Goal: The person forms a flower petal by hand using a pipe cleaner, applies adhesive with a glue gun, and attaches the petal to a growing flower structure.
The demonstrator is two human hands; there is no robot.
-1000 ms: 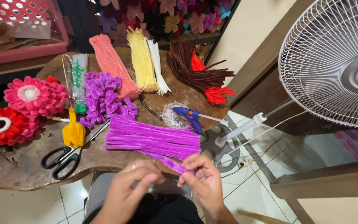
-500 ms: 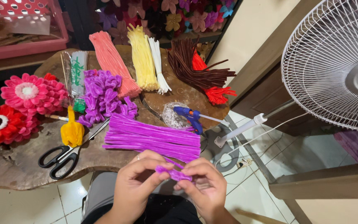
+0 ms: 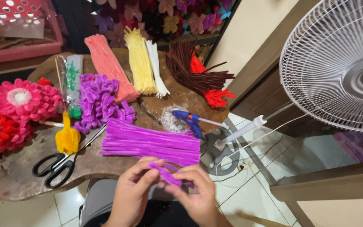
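Both hands pinch one purple pipe cleaner (image 3: 167,174): left hand (image 3: 133,191) grip and right hand (image 3: 196,195) grip closed on it, below the counter (image 3: 5,176) near edge. Since a second ago I see it lifted off the purple bundle (image 3: 152,143) and bent. Clear packet (image 3: 73,77) with green print lies far left.
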